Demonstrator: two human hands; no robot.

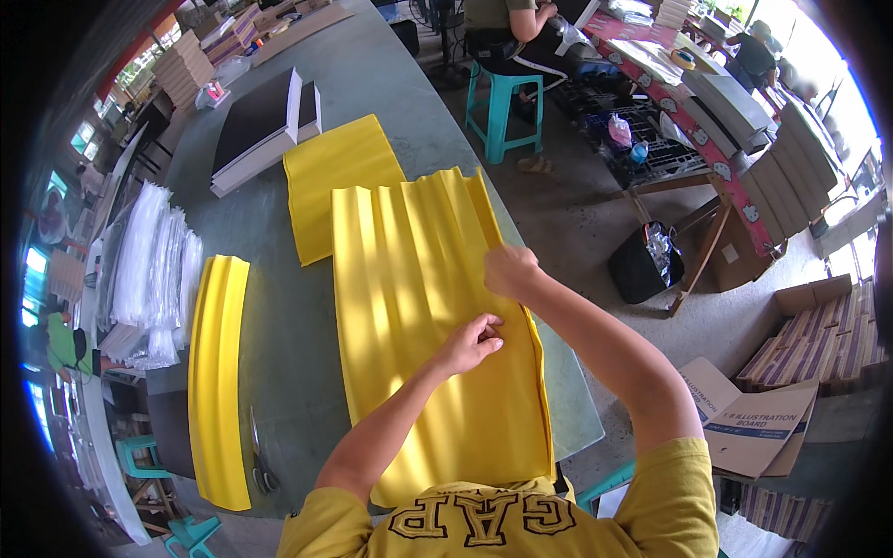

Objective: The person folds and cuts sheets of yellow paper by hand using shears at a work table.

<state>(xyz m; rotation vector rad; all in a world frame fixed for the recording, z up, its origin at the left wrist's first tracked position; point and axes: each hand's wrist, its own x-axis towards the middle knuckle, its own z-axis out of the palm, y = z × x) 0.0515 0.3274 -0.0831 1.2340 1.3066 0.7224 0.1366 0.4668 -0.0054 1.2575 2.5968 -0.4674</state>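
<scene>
A large yellow sheet [409, 307], soft and rippled like cloth or thin foam, lies in front of me on the grey-green table [288, 372]. Its right edge is doubled over in a narrow fold running down its length. My right hand [512, 272] is closed in a fist on that edge, the fingertips hidden underneath. Resting on the sheet a little to the left and nearer to me, my left hand [470, 344] has loosely bent fingers, thumb apart from the index finger. Another yellow piece [339, 172] lies partly under the sheet's far end.
A narrow yellow strip [219, 381] and scissors [260, 456] lie to the left, beside stacked clear plastic sleeves [153, 270]. Black-topped boards [260, 130] stand stacked farther back. Across the aisle are a teal stool [502, 112], a seated person, and opened cartons [753, 418].
</scene>
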